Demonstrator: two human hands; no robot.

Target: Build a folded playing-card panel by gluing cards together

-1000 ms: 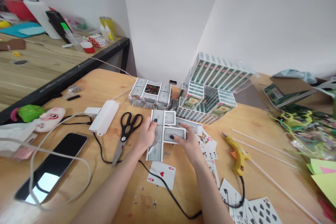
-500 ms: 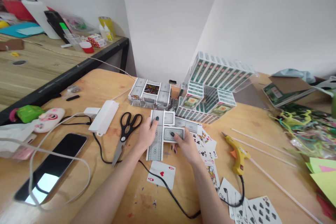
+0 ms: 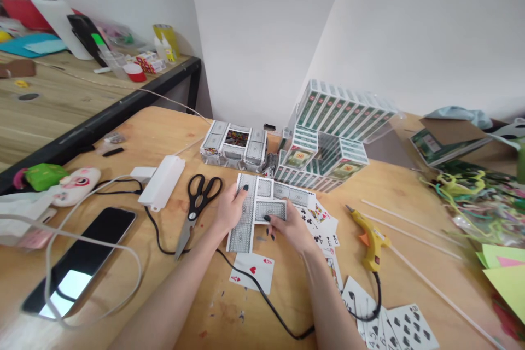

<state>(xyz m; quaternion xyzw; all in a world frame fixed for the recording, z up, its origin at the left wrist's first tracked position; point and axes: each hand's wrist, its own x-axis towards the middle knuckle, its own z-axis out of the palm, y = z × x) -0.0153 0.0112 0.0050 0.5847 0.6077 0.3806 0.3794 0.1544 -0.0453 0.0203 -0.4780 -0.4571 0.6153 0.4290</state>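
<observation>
My left hand [image 3: 228,210] grips a long upright strip of playing cards [image 3: 241,236], backs up, with the thumb pressed on top. In my right hand [image 3: 290,225], pinched at its lower right, is a single face-down playing card [image 3: 269,209]. Its left edge meets or overlaps the strip; I cannot tell whether they are joined. Another card back [image 3: 264,187] shows just above it, beside the strip. An ace of hearts [image 3: 253,273] lies face up below my hands. Just beyond stands a box-like structure of playing cards [image 3: 233,145] with an opening in its top.
Black-handled scissors [image 3: 199,205] lie left of my hands. A yellow glue gun [image 3: 369,240] rests at right, its black cord [image 3: 270,303] crossing beneath my arms. Stacked card boxes [image 3: 324,158] stand behind. A phone [image 3: 82,262] and loose cards [image 3: 410,325] flank my arms.
My right hand and its card have shifted slightly left and down against the strip. The strip tilts a little more, its lower end leftward. Both hands keep their hold.
</observation>
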